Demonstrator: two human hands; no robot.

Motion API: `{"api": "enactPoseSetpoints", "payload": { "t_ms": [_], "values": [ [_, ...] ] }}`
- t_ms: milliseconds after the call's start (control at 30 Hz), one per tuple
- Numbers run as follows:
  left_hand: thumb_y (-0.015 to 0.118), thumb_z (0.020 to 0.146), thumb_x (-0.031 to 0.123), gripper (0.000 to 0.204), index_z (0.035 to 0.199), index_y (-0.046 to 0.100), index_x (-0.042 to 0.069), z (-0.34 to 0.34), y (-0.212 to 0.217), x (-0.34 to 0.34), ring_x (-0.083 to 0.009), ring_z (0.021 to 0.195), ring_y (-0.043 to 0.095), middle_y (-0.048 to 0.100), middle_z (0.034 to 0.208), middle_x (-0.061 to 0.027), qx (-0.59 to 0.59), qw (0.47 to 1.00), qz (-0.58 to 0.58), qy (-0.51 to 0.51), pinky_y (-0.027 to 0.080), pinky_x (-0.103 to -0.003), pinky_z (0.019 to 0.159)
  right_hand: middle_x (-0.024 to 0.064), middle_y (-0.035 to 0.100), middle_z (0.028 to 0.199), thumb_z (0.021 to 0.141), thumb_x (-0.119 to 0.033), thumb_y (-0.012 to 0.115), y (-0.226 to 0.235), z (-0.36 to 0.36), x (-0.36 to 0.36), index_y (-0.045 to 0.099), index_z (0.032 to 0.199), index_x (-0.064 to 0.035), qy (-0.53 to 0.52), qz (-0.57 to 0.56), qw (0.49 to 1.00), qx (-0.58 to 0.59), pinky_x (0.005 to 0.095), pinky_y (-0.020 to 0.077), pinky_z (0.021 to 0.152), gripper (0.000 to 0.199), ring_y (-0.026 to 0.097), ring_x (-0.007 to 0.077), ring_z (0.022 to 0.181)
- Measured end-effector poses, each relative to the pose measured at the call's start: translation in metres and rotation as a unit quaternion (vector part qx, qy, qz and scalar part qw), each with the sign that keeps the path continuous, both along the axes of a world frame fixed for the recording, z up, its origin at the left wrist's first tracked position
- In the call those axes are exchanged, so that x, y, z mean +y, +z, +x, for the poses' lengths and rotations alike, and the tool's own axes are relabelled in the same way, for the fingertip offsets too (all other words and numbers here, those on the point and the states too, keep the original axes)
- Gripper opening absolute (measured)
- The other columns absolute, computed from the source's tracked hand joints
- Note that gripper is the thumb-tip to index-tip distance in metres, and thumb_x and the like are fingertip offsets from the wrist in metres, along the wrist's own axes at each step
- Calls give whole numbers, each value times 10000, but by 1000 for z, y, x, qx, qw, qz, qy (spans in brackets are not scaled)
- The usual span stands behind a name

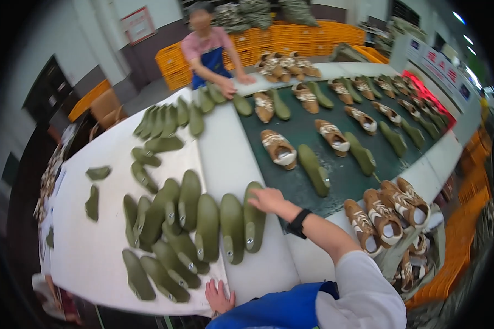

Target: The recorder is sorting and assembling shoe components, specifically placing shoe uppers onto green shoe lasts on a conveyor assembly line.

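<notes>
My right hand [267, 200] reaches forward, its fingers closed at the toe end of an olive-green insole [254, 225]. This insole is the rightmost of a row lying on the white table, by the edge of the dark green conveyor belt [291, 189]. Beside it on the left lies another green insole [232, 227], its heel toward me. My left hand [219, 298] rests on the table near the front edge, fingers spread, with nothing in it. A loose pile of insoles [164, 216] lies ahead of it and to the left.
Brown-and-white shoes [279, 148] stand on the belt, many with a green insole [314, 171] beside them. More shoes [380, 216] stand at the right edge. Across the table, a co-worker in a blue apron [214, 60] handles insoles. Orange crates [291, 37] are stacked behind.
</notes>
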State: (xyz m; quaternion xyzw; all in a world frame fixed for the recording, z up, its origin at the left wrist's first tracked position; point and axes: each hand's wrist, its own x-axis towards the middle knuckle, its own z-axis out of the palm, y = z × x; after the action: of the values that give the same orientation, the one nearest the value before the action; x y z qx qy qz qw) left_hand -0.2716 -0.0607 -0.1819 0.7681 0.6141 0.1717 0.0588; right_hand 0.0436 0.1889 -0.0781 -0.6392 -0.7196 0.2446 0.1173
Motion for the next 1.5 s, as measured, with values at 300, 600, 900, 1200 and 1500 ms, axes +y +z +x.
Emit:
{"api": "enactPoseSetpoints", "payload": {
  "t_ms": [300, 600, 900, 1200, 1500],
  "values": [
    [633, 704, 174, 489, 1148, 480, 37, -2, 24, 26, -385, 1171, 364, 371, 1266, -227, -161, 986, -7, -44, 332, -439, 955, 227, 550, 1118, 826, -524, 459, 6, -65, -60, 337, 1323, -137, -3, -133, 988, -75, 391, 482, 767, 641, 589, 330, 953],
    [639, 673, 549, 749, 1264, 441, 133, 38, 68, 173, -426, 1239, 250, 258, 1377, -202, -46, 998, -32, 36, 307, -439, 1001, 314, 180, 1372, 755, -371, 601, -18, -76, -74, 307, 1342, -177, -59, -46, 996, -45, 400, 442, 875, 685, 523, 402, 1036],
    [523, 718, 62, 506, 1195, 504, 231, 37, 59, 177, -394, 1048, 502, 342, 1288, -254, -123, 976, -159, 88, 425, -391, 904, 279, 213, 1379, 687, -241, 591, -17, -72, -93, 259, 1359, -248, -17, -33, 997, -68, 397, 442, 876, 749, 494, 400, 1082],
    [547, 700, 39, 389, 1066, 554, 169, 83, 43, 90, -435, 777, 584, 313, 1226, -337, -132, 985, -74, 79, 496, -427, 749, 382, 245, 1302, 707, -264, 614, -7, -74, -141, 119, 1399, -301, 33, -50, 986, -155, 410, 470, 827, 852, 544, 437, 985],
    [619, 728, 151, 586, 1259, 371, 137, 72, 63, 26, -440, 961, 526, 305, 1302, -288, -262, 945, -190, -46, 448, -434, 830, 406, 266, 1272, 705, -283, 633, 2, -40, -196, 96, 1406, -279, 37, -63, 982, -172, 403, 498, 759, 883, 585, 428, 891]
  ]
}}
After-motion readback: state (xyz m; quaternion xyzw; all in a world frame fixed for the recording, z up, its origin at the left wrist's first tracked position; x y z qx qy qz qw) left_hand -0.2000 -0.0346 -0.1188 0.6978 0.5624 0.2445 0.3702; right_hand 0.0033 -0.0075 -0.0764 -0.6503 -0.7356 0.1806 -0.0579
